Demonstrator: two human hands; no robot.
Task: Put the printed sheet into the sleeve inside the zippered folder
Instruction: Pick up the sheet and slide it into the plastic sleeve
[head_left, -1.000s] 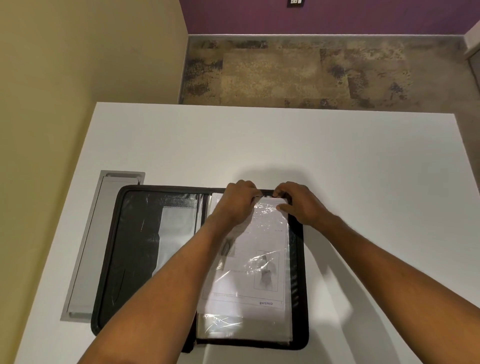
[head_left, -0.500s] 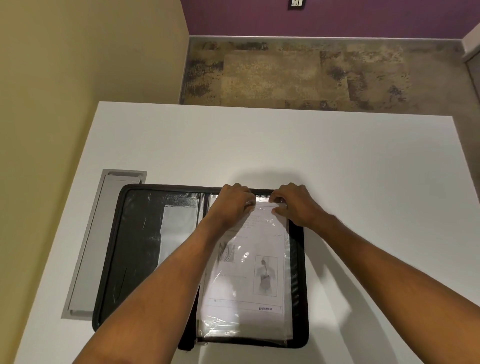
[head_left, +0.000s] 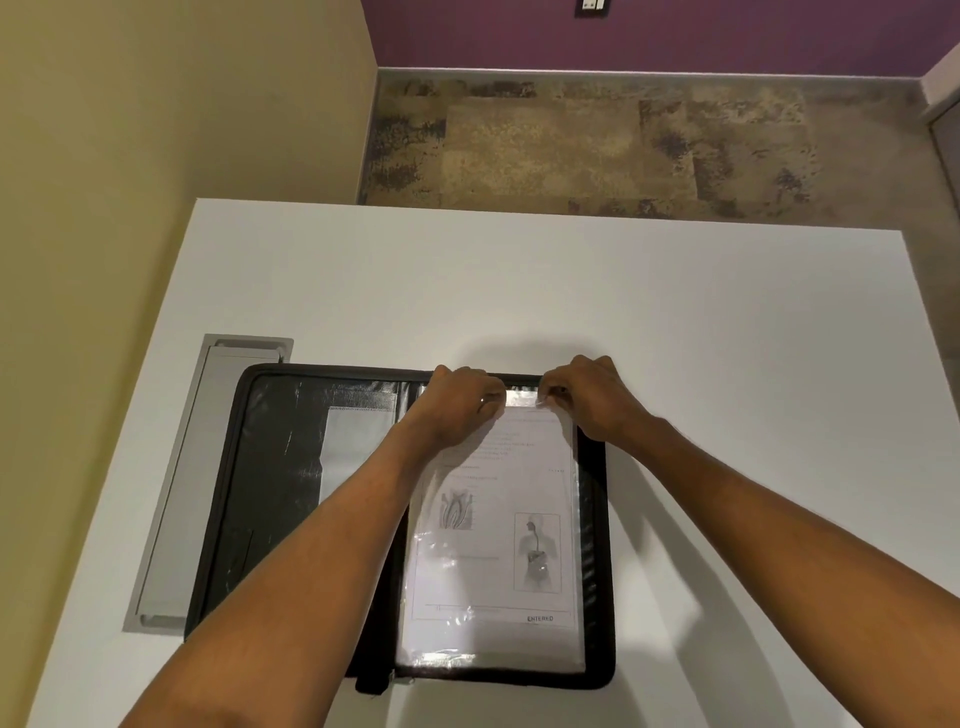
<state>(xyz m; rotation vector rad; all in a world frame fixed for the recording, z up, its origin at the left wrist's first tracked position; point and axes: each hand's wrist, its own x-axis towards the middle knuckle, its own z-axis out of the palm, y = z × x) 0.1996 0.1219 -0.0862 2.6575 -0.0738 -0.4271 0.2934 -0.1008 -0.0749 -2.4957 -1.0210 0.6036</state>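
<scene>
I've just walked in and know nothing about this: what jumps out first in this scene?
An open black zippered folder lies flat on a white table, near its left side. On the folder's right half, a printed sheet with anatomy drawings lies under a shiny clear sleeve. Both bare hands, left hand and right hand, pinch at the sleeve's top edge.

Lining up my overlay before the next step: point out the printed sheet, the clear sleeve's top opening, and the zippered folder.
printed sheet (head_left: 498, 525), head view, blank middle of the page.
clear sleeve (head_left: 522, 399), head view, top edge strip between the hands.
zippered folder (head_left: 280, 467), head view, dark inner left panel.
</scene>
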